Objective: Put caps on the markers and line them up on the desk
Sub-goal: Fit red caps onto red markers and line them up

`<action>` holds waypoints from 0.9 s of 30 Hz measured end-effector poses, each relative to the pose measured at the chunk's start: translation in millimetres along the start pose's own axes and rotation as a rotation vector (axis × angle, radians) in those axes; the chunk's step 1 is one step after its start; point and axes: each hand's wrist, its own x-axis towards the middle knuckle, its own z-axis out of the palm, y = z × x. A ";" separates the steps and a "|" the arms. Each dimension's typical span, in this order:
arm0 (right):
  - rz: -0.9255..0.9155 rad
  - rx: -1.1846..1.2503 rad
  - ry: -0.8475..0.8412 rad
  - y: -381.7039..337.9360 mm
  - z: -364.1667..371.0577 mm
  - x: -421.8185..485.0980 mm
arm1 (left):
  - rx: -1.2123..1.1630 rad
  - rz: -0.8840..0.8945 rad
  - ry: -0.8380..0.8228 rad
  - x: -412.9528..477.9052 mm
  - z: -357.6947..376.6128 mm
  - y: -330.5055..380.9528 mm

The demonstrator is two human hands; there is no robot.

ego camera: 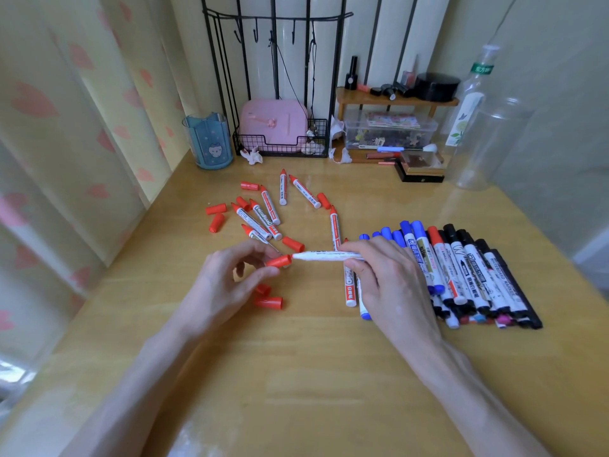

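Two bare forearms reach in from the bottom edge over the pale wooden worktop [313, 374]. The left hand [230, 275] has its grip pinched on a red cap [279, 260], thumb below and fingertips above. The right hand [385, 278] has its grip curled round a white-barrelled marker [324, 256], held level just above the middle of the worktop. The marker's tip end meets the cap's mouth; how far in it sits I cannot tell. Two loose red caps [268, 302] lie just below the left hand.

Partly beneath the right hand and stretching to the right, a row of capped markers [468, 275] lies side by side, touching. Their caps run blue, then one red, then black, and the barrels are mostly white with printed labels.

Farther back, uncapped red markers [260, 219] lie scattered at mixed angles, red tips bare, with stray caps [216, 222] among them. At the far edge stand a blue pen holder [211, 143], a pink box [273, 123] in a black wire rack [319, 136] and a clear bottle [474, 103].
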 end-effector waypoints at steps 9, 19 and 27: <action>-0.072 0.056 -0.019 -12.1 -3.1 -1.2 | -0.035 -0.009 0.000 -3.6 7.8 2.2; -0.087 0.098 0.005 -10.3 -1.6 -4.9 | 0.076 0.100 0.101 -4.6 15.1 18.3; -0.034 0.095 -0.042 -37.6 4.5 -15.6 | -0.049 -0.003 0.077 4.1 5.4 8.1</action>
